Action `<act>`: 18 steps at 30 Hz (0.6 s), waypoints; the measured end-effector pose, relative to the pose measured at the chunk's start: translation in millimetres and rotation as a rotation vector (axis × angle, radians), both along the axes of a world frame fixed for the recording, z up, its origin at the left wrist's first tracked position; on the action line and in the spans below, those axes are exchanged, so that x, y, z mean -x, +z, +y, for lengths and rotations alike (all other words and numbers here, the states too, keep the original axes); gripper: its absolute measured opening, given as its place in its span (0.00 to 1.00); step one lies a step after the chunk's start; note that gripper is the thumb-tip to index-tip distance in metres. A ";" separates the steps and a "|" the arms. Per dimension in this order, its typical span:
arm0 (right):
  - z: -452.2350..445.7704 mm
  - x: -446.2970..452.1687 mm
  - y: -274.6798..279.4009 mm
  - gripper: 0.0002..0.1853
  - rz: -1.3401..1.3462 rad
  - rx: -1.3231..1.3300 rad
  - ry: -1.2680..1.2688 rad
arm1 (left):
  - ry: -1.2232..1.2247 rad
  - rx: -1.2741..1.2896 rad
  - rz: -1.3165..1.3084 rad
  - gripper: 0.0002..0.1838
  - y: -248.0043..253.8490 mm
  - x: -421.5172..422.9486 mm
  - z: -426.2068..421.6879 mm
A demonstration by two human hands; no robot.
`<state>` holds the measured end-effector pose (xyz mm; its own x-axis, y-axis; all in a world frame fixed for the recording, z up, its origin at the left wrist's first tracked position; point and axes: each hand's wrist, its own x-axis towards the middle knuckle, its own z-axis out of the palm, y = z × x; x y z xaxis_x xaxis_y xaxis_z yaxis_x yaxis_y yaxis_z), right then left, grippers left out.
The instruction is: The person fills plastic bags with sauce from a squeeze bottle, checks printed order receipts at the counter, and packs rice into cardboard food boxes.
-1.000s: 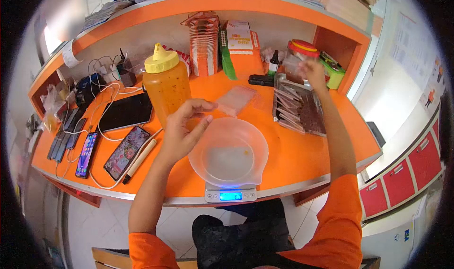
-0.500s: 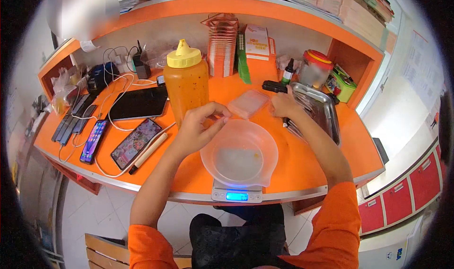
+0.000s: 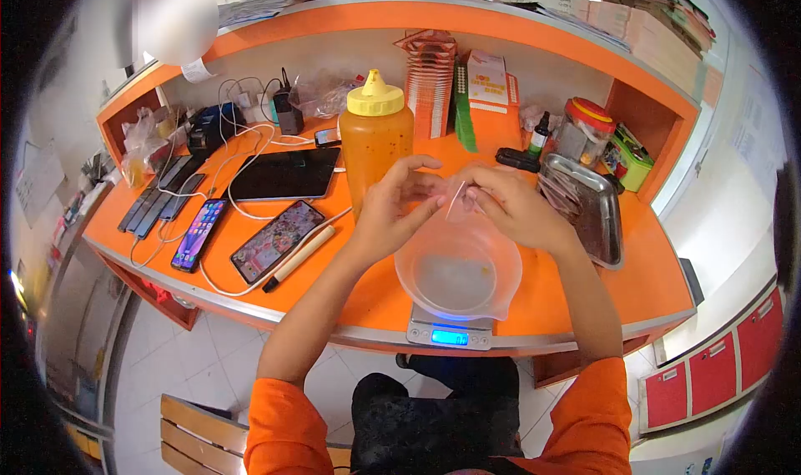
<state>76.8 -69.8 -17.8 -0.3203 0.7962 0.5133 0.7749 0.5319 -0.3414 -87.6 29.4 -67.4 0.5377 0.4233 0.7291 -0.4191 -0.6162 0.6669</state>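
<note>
My right hand (image 3: 513, 204) is closed on a small clear plastic piece (image 3: 456, 201), its pale edge standing up between the fingers. My left hand (image 3: 399, 204) faces it with curved, parted fingers, thumb and fingertips close to the plastic; whether they touch it is unclear. Both hands hover over the far rim of a translucent plastic bowl (image 3: 455, 279), which has a small yellowish speck inside. Beneath the bowl is a silver digital scale (image 3: 425, 331) with a lit blue display. Just behind my left hand stands a squeeze bottle (image 3: 375, 145) of orange-brown sauce with a yellow nozzle cap.
On the left lie a tablet (image 3: 284, 174), two lit phones (image 3: 278, 240) (image 3: 198, 234), a thick cream pen-like stick (image 3: 299, 258) and cables. To the right are a metal tray (image 3: 602, 220), a small dark bottle (image 3: 540, 133) and a red-lidded jar (image 3: 584, 131). Folded cartons (image 3: 430, 87) stand behind.
My right hand has come left from beside the tray to meet my left hand, now holding clear plastic. The clear stack behind the bowl no longer shows there. The view has shifted slightly.
</note>
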 end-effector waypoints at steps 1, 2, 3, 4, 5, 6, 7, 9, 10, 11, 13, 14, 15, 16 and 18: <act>-0.7 1.7 -1.1 0.07 0.022 -0.007 -0.022 | -0.039 0.060 0.030 0.21 1.9 1.5 -2.6; -1.4 3.0 -2.0 0.07 0.043 -0.014 -0.045 | -0.079 0.120 0.059 0.21 4.0 2.6 -5.1; -1.9 4.4 -2.6 0.07 0.064 -0.023 -0.069 | -0.061 0.146 0.050 0.21 5.6 3.3 -7.3; -3.1 8.9 -1.8 0.07 0.004 -0.272 -0.151 | -0.043 0.171 0.041 0.21 7.2 3.6 -9.3; -5.2 15.8 -0.4 0.07 -0.057 -0.522 -0.234 | -0.025 0.195 0.033 0.22 8.1 3.4 -10.3; -7.4 19.6 -0.8 0.08 -0.120 -0.770 -0.316 | -0.017 0.185 -0.019 0.22 7.8 3.5 -9.7; -8.5 19.5 -4.7 0.07 -0.065 -0.754 -0.278 | -0.008 0.178 -0.073 0.22 6.8 3.9 -8.3; -9.5 19.2 -14.1 0.07 0.046 -0.722 -0.196 | 0.000 0.151 -0.122 0.22 6.6 4.1 -9.0; -10.1 23.4 -16.3 0.07 0.180 -0.573 -0.144 | -0.001 0.131 -0.118 0.21 8.1 4.3 -11.5; -9.5 30.6 -18.3 0.07 0.312 -0.419 -0.091 | -0.003 0.114 -0.113 0.21 8.7 4.4 -14.1; -6.7 32.7 -22.1 0.07 0.480 -0.221 -0.048 | -0.007 0.152 -0.106 0.21 7.6 0.4 -20.1; -2.7 30.5 -26.1 0.07 0.519 -0.178 -0.059 | -0.009 0.172 -0.101 0.21 7.0 -0.9 -22.0; 0.0 28.7 -29.2 0.07 0.556 -0.134 -0.070 | -0.047 0.193 -0.106 0.21 7.2 -0.5 -21.8; 0.4 26.1 -30.3 0.07 0.579 -0.084 -0.059 | -0.085 0.214 -0.114 0.21 8.1 0.1 -20.6; 0.0 20.2 -32.0 0.08 0.622 0.015 -0.036 | -0.137 0.267 -0.141 0.21 9.2 0.3 -19.1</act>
<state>56.6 -69.8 -49.8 0.0617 0.8094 0.5840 0.4461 0.5011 -0.7416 -87.9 10.3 -58.2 0.5046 0.5402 0.6734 -0.5853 -0.3593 0.7268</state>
